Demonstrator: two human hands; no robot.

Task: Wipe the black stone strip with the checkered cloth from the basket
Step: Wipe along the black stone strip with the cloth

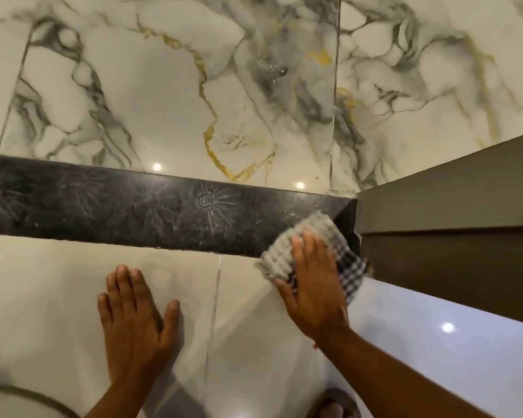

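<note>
Marble floor [169, 95] up top, pale tile [58, 282] below, black stone strip [133, 206] between. Right hand [313, 292] flat, fingers spread, pressing checkered cloth [302, 251] onto strip's right end, just left of brown cabinet [450, 212]. Left hand [133, 315] open, palm down on pale tile, gripping nothing, well left of cloth.

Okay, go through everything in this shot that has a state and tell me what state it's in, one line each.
Checkered cloth: bunched flat under the right hand, at the strip's right end.
Black stone strip: dusty, starburst smears across it.
Right hand: open palm pressing the cloth.
Left hand: flat on the pale floor tile, holding nothing.
Brown door frame: touching the strip's right end.
</note>
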